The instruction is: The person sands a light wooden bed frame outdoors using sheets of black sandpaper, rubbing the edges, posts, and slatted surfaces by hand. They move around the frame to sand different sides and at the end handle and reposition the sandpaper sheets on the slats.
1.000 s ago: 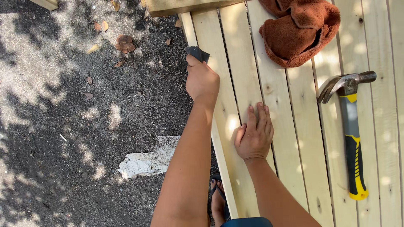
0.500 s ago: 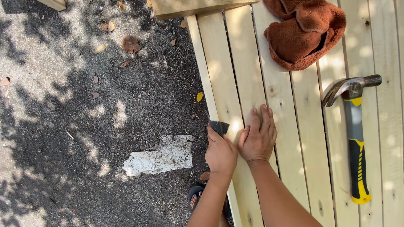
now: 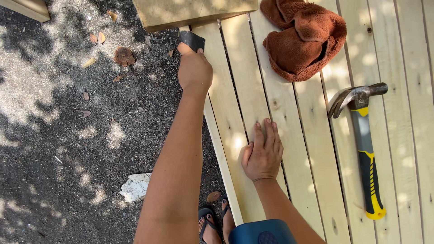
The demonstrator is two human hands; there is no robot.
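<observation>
My left hand (image 3: 195,71) is stretched out to the far end of the left edge of a pale slatted wooden panel (image 3: 312,135). It grips a small dark sanding sheet (image 3: 192,40) pressed against that edge. My right hand (image 3: 263,153) lies flat on the planks nearer to me, fingers spread and holding nothing.
A yellow-and-black claw hammer (image 3: 364,149) lies on the planks at the right. A crumpled brown towel (image 3: 303,38) sits at the far end beside a thick wooden block (image 3: 194,11). Dark gravel with dry leaves and a white paper scrap (image 3: 135,186) is on the left. My sandalled feet (image 3: 212,221) are below.
My left hand, with the sanding sheet, has slid along the panel's edge from beside my right hand out to the far end. My right hand stays flat on the planks.
</observation>
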